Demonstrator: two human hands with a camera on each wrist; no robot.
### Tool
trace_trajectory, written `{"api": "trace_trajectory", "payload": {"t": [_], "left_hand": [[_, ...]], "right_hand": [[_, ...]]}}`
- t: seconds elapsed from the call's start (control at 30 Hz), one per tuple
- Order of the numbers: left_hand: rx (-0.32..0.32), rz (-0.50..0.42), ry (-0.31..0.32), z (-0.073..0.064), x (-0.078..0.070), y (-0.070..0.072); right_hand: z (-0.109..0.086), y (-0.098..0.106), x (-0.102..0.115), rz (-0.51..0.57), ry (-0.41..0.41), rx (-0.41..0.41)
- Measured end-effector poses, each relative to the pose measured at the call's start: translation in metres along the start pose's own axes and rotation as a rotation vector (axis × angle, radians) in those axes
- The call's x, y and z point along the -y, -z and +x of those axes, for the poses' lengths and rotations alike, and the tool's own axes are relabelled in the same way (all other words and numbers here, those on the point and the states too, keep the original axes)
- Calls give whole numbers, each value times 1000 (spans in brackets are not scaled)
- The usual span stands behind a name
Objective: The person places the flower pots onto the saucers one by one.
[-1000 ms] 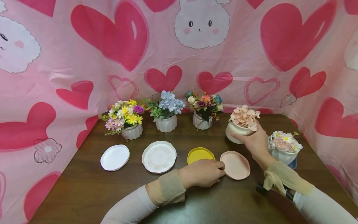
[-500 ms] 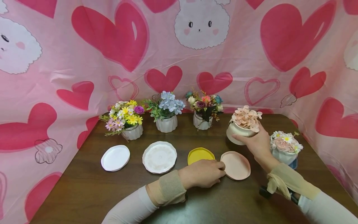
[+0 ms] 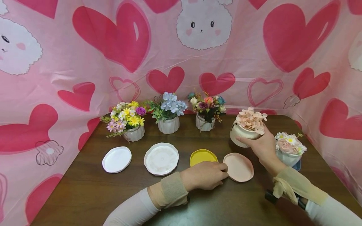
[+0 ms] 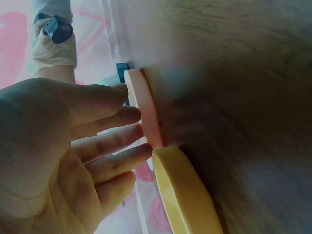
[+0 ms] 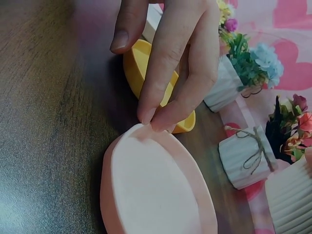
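My right hand [image 3: 263, 149] grips a cream ribbed flowerpot [image 3: 240, 136] filled with peach hydrangea blooms, thumb at the front and fingers round its right side. The pot is upright, behind the pink tray [image 3: 238, 168]; its ribbed wall shows at the corner of the right wrist view. My left hand [image 3: 205, 175] is low over the table, covering the front of the yellow tray [image 3: 203, 157]. Its fingers are loosely extended, with fingertips [image 5: 147, 116] right at the pink tray's rim, as the right wrist view shows. In the left wrist view the palm faces the camera and holds nothing.
A white tray [image 3: 116, 160] and a larger white tray [image 3: 161, 159] lie to the left. Behind stand pots of yellow-pink [image 3: 133, 133], blue [image 3: 168, 125] and mixed flowers [image 3: 205, 122]. At right, a pot of roses and daisies [image 3: 288, 157] stands on a blue tray [image 3: 297, 165].
My right hand has shifted slightly to the right with the hydrangea pot in its grip. My left hand has stayed by the pink tray.
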State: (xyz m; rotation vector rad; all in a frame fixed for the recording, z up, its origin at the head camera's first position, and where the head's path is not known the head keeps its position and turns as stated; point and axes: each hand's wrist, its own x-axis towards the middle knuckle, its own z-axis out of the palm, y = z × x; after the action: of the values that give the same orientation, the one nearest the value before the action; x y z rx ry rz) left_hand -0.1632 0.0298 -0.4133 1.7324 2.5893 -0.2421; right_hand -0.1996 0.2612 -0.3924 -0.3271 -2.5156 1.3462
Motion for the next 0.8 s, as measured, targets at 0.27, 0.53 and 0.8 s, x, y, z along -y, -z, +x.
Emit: {"api": "trace_trajectory", "payload": {"t": [0.27,0.53,0.8], "left_hand": [[-2,-9,-7,0,1,-2],[-13,13,-9,1,2,-4],[-21,25,-9,0,2,-5]], "right_hand": [[-4,2,3,-13,9,6],[-7,4,6,-16,11,12],[-12,6,7,-17,19,-5]]}}
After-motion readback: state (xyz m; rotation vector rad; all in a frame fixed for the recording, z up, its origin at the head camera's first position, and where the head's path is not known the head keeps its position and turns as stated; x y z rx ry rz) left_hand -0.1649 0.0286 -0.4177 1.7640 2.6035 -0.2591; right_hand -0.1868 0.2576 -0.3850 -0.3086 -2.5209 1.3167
